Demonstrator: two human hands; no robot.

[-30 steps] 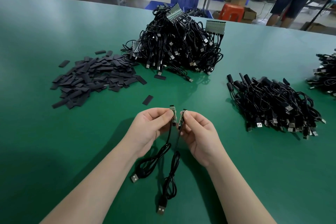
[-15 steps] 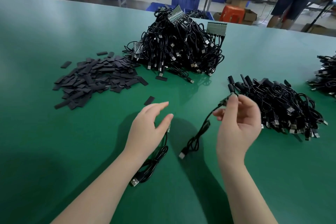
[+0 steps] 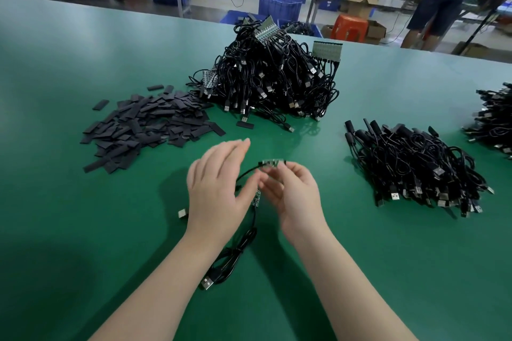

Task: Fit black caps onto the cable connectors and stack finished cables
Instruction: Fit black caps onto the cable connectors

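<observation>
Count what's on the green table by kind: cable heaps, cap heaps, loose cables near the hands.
Cable heaps: 3 (uncapped heap, capped stack, edge heap)
Cap heaps: 1 (cap heap)
Loose cables: 2 (held cable in the right hand, lying cable)
Total: 6

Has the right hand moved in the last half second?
Yes. The right hand has swung back left, away from the capped-cable pile, toward the left hand.
</observation>
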